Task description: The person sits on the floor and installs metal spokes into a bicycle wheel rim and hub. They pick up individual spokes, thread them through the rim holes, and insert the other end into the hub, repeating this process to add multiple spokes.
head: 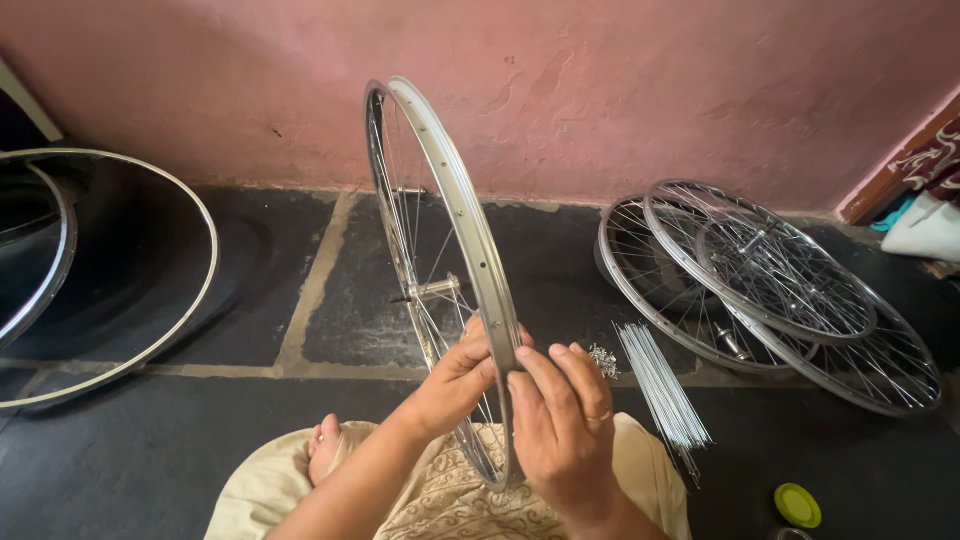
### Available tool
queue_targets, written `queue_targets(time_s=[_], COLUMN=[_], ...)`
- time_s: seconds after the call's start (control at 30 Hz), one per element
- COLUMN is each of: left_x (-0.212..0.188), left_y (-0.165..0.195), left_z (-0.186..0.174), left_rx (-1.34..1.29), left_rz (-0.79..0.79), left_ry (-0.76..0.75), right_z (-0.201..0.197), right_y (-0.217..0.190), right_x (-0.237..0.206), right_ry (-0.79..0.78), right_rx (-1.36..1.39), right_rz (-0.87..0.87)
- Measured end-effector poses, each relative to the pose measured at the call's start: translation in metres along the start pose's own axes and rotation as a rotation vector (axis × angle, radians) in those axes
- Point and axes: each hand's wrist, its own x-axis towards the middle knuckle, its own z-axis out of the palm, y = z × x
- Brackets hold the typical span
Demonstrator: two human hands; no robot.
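**Reader:** Nearest the camera, what do I find?

**Describer:** Cream patterned cloth (pixel 450 500) over the person's lap, a bare foot (pixel 325 445) tucked at its left edge. Just above it, both hands meet on a shiny silver spoked bicycle wheel (pixel 445 270), which stands upright, edge-on to the camera, its lowest part down at the lap.

**Reader:** How are the hands set?

**Describer:** The left hand (pixel 455 380) reaches in from the wheel's left side, fingers curled closed around the rim and spokes. The right hand (pixel 560 430), a ring on one finger, lies back-up against the right side, fingertips pinched at the rim. Whether something small sits between those fingertips, I cannot tell.

**Reader:** What stage does that suggest?

**Describer:** My judgement: lacing or fastening a spoke at the rim, partway around the wheel. The silver hub (pixel 435 290) already sits at the centre with many spokes in place. The next move seems to need a steady left hand and a fine twist or push from the right fingertips.

**Reader:** And around them?

**Describer:** On the dark stone floor (pixel 250 440), right of the hands, a bundle of loose silver spokes (pixel 660 385), with a small heap of metal nipples (pixel 602 360) beside it. Farther right, finished spoked wheels (pixel 770 280) lie stacked. A bare silver rim (pixel 110 290) lies at left. A yellow-green lid (pixel 797 505) sits at bottom right. A pink plaster wall (pixel 600 90) stands behind.
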Motion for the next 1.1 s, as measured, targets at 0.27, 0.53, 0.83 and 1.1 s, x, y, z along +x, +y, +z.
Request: queue_targets(time_s=[0.27, 0.53, 0.83, 1.1], left_x=[-0.009, 0.007, 0.038, -0.005], left_y=[0.007, 0.066, 0.089, 0.081], left_z=[0.016, 0.038, 0.018, -0.054], left_rx=[-0.222, 0.117, 0.517, 0.451], left_rz=[-0.073, -0.055, -0.303, -0.338], left_ry=[0.181, 0.390, 0.543, 0.704], right_z=[-0.002, 0.037, 0.072, 0.071], right_y=[-0.022, 0.014, -0.024, -0.039], right_x=[0.011, -0.022, -0.097, -0.107], right_ry=[-0.108, 0.021, -0.167, -0.522], right_rx=[-0.092, 0.438, 0.973, 0.981], right_rz=[0.180, 0.441, 0.558, 0.135])
